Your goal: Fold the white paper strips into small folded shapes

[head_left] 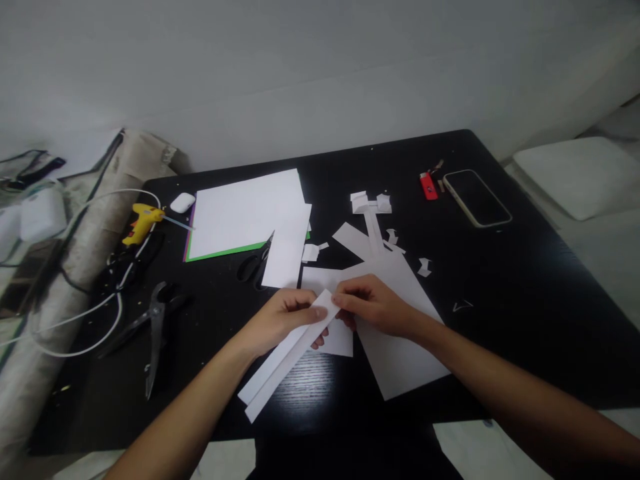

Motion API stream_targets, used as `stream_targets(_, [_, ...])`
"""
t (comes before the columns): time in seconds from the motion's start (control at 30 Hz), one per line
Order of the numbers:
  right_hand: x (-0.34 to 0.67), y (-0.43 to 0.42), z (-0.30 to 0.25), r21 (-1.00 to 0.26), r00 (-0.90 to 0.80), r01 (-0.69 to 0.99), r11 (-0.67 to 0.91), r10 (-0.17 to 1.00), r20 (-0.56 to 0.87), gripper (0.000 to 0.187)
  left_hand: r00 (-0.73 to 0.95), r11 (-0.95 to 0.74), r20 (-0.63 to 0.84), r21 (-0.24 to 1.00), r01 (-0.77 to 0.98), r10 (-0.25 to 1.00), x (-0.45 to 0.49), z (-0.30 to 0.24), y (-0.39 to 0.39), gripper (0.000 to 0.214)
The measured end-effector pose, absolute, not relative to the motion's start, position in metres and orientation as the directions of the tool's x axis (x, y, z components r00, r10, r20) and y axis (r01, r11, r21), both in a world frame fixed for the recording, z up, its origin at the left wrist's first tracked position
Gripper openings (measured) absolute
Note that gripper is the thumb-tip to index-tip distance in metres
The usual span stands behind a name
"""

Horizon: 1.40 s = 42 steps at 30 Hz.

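Black worktop (pixel 525 300) fills the head view, with a long folded paper strip (pixel 280 370) at its near middle, slanting toward the near left. Left hand (pixel 283 320) and right hand (pixel 375 307) meet at the strip's far end, each grip pinched narrow on it, seemingly so the fold can be pressed flat along its edge. Scissors (pixel 256 265) and a glue gun (pixel 143 221) lie to the left within reach, a phone (pixel 477 197) far right, out of the way of the cut sheets (pixel 400 363)
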State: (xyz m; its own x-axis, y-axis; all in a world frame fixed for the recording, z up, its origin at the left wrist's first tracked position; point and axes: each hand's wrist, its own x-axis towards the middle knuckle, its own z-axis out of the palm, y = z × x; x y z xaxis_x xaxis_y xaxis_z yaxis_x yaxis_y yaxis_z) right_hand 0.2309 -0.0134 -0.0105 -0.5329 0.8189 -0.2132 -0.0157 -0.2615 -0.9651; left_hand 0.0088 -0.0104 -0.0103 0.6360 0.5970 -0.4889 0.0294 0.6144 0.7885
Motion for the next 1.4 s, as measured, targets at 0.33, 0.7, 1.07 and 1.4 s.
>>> stream_targets(0.33, [0.2271,-0.0167,-0.0114,-0.966,-0.471,0.016,-0.257,0.850,-0.234,0.025,0.638,0.521,-0.436,0.851,0.064,0.635,0.0138,-0.0064,-0.0103,0.025])
stream_targets(0.7, [0.2258,-0.0194,-0.0111,-0.963,-0.501,0.041,-0.265,0.829,-0.250,0.028,0.604,0.522,-0.480,0.844,0.122,0.636,0.0141,-0.0081,-0.0116,0.027])
stream_targets(1.07, [0.2265,-0.0154,-0.0141,-0.959,-0.408,-0.012,-0.284,0.877,-0.254,0.034,0.622,0.567,-0.535,0.805,0.172,0.571,0.0080,-0.0048,-0.0046,0.029])
stream_targets(1.4, [0.2245,-0.0177,-0.0144,-0.951,-0.469,0.053,-0.303,0.833,-0.292,0.040,0.658,0.519,-0.488,0.838,0.170,0.573,0.0095,-0.0073,-0.0050,0.030])
